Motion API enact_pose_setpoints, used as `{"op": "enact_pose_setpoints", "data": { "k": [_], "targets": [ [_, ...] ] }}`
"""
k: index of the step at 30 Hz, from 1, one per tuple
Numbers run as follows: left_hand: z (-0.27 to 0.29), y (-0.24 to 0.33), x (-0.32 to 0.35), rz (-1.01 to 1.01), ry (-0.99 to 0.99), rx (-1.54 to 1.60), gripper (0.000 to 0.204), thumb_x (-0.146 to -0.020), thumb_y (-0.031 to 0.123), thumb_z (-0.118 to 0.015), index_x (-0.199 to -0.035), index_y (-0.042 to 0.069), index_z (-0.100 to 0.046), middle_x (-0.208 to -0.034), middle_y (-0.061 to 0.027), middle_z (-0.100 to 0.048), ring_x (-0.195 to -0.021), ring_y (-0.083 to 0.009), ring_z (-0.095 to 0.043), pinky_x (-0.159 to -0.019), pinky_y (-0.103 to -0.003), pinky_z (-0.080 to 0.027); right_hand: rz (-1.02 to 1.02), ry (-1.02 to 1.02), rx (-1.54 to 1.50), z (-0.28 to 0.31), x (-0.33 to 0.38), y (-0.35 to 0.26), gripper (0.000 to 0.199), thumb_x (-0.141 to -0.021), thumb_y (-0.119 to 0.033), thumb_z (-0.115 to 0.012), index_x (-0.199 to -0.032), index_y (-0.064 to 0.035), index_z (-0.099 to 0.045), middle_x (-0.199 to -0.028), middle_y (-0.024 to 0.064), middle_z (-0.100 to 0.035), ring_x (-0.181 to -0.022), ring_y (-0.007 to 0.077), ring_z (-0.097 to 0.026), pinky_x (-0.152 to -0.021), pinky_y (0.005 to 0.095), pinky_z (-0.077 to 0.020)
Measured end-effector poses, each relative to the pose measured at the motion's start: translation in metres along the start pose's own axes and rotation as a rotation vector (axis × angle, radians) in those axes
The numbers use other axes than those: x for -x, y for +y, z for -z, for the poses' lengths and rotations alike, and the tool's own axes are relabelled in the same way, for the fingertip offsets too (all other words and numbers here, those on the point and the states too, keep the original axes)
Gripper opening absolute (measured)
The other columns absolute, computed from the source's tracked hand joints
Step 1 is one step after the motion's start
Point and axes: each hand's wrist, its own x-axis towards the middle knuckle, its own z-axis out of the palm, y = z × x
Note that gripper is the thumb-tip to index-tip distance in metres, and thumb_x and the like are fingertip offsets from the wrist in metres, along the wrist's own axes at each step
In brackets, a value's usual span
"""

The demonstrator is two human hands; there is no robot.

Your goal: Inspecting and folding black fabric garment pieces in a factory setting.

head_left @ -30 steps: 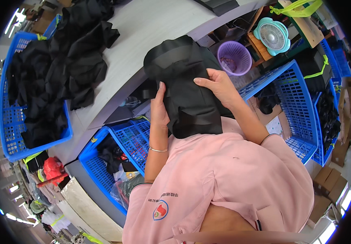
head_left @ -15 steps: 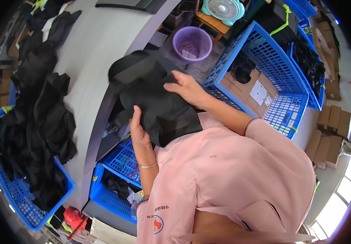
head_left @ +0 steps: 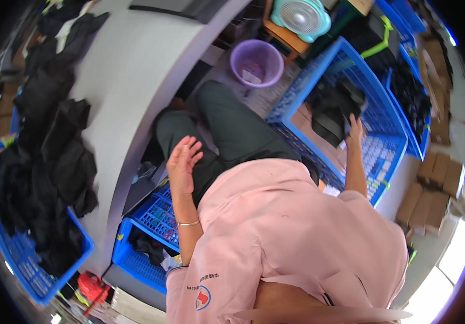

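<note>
My right hand [head_left: 355, 131] reaches into the large blue plastic crate [head_left: 292, 132] on the right, its fingers stretched out. Just beside it, black fabric pieces [head_left: 329, 110] lie in the crate, over a cardboard sheet on its bottom; whether the fingertips touch the cloth I cannot tell. In front of my body, over my dark trousers, my left hand [head_left: 183, 164] is raised with its fingers loosely apart and holds nothing.
A pale worktable [head_left: 103, 75] runs along the left. Heaped black fabric [head_left: 54, 162] hangs off it into another blue crate [head_left: 22, 264]. A purple basket [head_left: 257, 62] and a turquoise fan [head_left: 301, 19] stand ahead. Cardboard boxes [head_left: 426, 200] are stacked at right.
The black fabric piece has left my lap, and black cloth now fills more of the right crate. My right hand has swung right into that crate; my left hand has let go of the piece.
</note>
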Motion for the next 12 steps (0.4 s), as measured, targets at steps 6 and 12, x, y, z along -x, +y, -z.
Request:
{"op": "enact_pose_setpoints", "data": {
  "k": [6, 12],
  "targets": [
    [-0.003, 0.011, 0.002, -0.079, 0.058, -0.075, 0.033, -0.097, 0.019, -0.062, -0.124, 0.000, -0.061, -0.119, -0.0120, -0.066, -0.102, -0.0201, -0.067, -0.081, -0.031, -0.056, -0.380, 0.265, 0.558, 0.018, -0.041, 0.054, 0.071, -0.093, -0.056, -0.051, -0.144, -0.0063, -0.042, -0.125, 0.0191, -0.056, -0.104, 0.0338, -0.059, -0.072, 0.0519, -0.0518],
    [0.041, 0.058, -0.017, -0.718, 0.359, -0.572, 0.030, -0.095, 0.017, -0.064, -0.124, 0.007, -0.065, -0.125, -0.0132, -0.063, -0.111, -0.0227, -0.064, -0.092, -0.033, -0.052, 0.262, 0.093, 0.982, -0.092, -0.025, 0.099, 0.055, -0.091, -0.037, -0.065, -0.128, 0.0016, -0.055, -0.111, 0.0209, -0.063, -0.099, 0.0314, -0.061, -0.086, 0.0501, -0.0490]
  ]
}}
